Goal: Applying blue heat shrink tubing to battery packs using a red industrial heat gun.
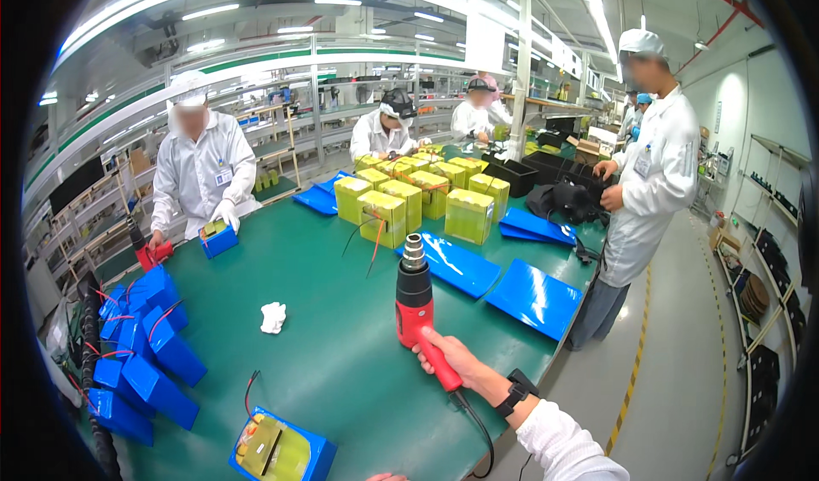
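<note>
A red and black heat gun (415,306) is gripped by its handle in my right hand (450,358); its metal nozzle points up and away over the table. Only a sliver of my left hand (388,478) shows at the lower edge, its fingers out of sight. Left of it lies a battery pack (275,452) in a blue sleeve, its yellow-green end uncovered, with a red and a black wire standing up from it. Beyond the heat gun's nozzle lie flat, glossy blue sleeves (536,297), and behind these stand several yellow-green wrapped packs (383,217).
Blue-wrapped packs (159,389) with red wires crowd the green table's (328,366) left edge. A crumpled white wad (273,317) lies mid-table. At the far left a co-worker (205,161) holds a blue pack and another heat gun (150,251). Another person (655,170) stands at the right edge.
</note>
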Available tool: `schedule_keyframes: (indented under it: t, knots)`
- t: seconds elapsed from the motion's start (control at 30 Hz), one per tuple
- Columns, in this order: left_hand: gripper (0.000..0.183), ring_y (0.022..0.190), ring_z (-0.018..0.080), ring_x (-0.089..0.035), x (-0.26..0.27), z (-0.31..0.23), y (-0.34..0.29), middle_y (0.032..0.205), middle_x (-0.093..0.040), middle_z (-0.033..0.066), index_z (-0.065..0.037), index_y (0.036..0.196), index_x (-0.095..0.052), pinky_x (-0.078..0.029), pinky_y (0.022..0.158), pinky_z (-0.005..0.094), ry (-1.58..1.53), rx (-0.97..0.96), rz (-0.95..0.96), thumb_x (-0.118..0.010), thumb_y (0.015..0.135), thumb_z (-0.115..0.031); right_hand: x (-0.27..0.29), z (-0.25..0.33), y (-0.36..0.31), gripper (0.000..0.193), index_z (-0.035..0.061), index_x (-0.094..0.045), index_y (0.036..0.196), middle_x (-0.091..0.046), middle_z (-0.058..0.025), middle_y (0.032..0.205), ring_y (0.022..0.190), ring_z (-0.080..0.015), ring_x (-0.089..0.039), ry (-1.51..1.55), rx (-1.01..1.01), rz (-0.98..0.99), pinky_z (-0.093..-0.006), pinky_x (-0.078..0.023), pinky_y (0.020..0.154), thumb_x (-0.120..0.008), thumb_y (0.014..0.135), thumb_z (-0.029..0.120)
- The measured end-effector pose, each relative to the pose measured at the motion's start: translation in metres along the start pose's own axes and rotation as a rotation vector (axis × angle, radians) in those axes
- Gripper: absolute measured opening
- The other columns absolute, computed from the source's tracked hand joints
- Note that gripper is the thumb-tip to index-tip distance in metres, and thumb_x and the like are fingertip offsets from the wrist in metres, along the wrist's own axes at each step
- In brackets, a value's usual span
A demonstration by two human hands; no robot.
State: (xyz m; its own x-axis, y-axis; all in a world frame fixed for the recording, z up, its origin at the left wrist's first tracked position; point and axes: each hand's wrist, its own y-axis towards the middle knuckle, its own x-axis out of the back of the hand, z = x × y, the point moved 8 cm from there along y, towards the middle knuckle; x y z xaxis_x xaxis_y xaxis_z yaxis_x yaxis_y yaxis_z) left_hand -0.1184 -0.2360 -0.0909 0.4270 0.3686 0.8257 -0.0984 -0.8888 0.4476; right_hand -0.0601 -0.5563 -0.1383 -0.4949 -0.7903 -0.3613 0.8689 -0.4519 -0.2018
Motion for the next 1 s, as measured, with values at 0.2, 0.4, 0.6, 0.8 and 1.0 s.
schedule_keyframes:
  t: [0.2,0.4,0.6,0.8,1.0]
  knots:
    - [0.031,0.111,0.0378,-0.059,0.006,0.012,-0.001,0.115,-0.062,0.017,-0.005,0.114,-0.067,-0.047,0.098,0.0489,-0.076,0.114,-0.064,-0.069,0.083,-0.007,-0.008,0.003,0.027,0.054,-0.0012,-0.062,0.107,-0.06,-0.003,0.083,0.071,-0.0118,-0.06,-0.01,0.047,0.104,-0.0255,-0.053,0.067,-0.058,0.102,0.052]
    - [0.029,0.111,0.0385,-0.059,0.01,0.013,0.004,0.115,-0.062,0.0166,-0.005,0.114,-0.067,-0.048,0.095,0.0475,-0.111,0.146,-0.081,-0.07,0.085,-0.006,-0.01,0.004,0.052,0.055,-0.0013,-0.063,0.108,-0.063,-0.0043,0.086,0.073,-0.0127,-0.062,-0.038,0.066,0.106,-0.0264,-0.053,0.07,-0.056,0.102,0.053]
    - [0.027,0.11,0.0393,-0.059,0.016,0.018,0.005,0.115,-0.061,0.0172,-0.004,0.115,-0.066,-0.048,0.096,0.0472,-0.161,0.227,-0.11,-0.069,0.087,-0.005,0.013,0.002,0.059,0.064,-0.001,-0.064,0.105,-0.068,-0.0102,0.085,0.074,-0.0215,-0.067,-0.176,0.109,-0.008,-0.0331,-0.055,0.073,-0.045,0.104,0.06]
    - [0.028,0.111,0.0399,-0.058,0.014,0.022,0.009,0.117,-0.06,0.0175,-0.005,0.116,-0.066,-0.047,0.097,0.0469,-0.181,0.287,-0.068,-0.068,0.088,-0.005,0.065,0.089,-0.016,0.033,0.0015,-0.066,0.112,-0.059,-0.0278,0.127,0.119,-0.0418,-0.054,-1.435,0.787,-1.021,-0.0501,-0.045,0.1,-0.065,0.091,0.028]
    - [0.027,0.113,0.0405,-0.056,0.01,0.022,0.001,0.117,-0.06,0.0176,-0.005,0.114,-0.067,-0.045,0.099,0.0478,-0.198,0.311,-0.06,-0.068,0.088,-0.006,0.12,0.08,-0.06,0.032,0.0037,-0.067,0.112,-0.059,-0.0245,0.131,0.127,-0.0411,-0.051,-1.984,0.617,-1.313,-0.0568,-0.037,0.11,-0.068,0.084,0.018]
